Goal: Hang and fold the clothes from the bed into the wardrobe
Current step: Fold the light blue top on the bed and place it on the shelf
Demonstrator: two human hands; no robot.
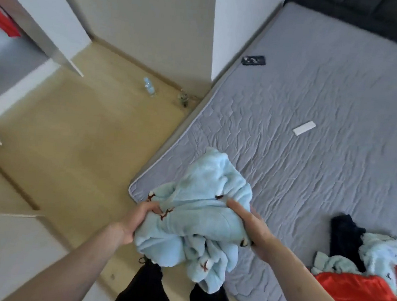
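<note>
Fleece, pale blue and thick-piled, fills the middle of our head view: a bunched garment (198, 213) with small brown-red motifs stitched on it, held up at the near corner of the bed (318, 108). Our left hand (135, 219) grips its left edge, fingers curled into the soft pile. Our right hand (251, 225) clamps the right side, thumb on top and fingers tucked under the fabric. The lower folds hang in rounded lumps in front of our dark trousers (154, 291), while the upper part slumps onto the mattress corner.

The bed is covered in grey quilted cloth, wrinkled in long creases, with a pale piped edge and a rounded corner. On it lie a flat white rectangular object (304, 128) and, near the far edge, a dark slab-shaped object (254, 60). To our right sits a heap of clothes (365, 268): glossy red satin-like cloth, a dark fuzzy piece and more pale blue fleece, all touching.

The floor (78, 126) is smooth, light wood-toned board. A clear plastic bottle (149, 87) stands on it near the wall. At far left the open wardrobe (11, 42) shows flat white panels with a red item hanging inside.
</note>
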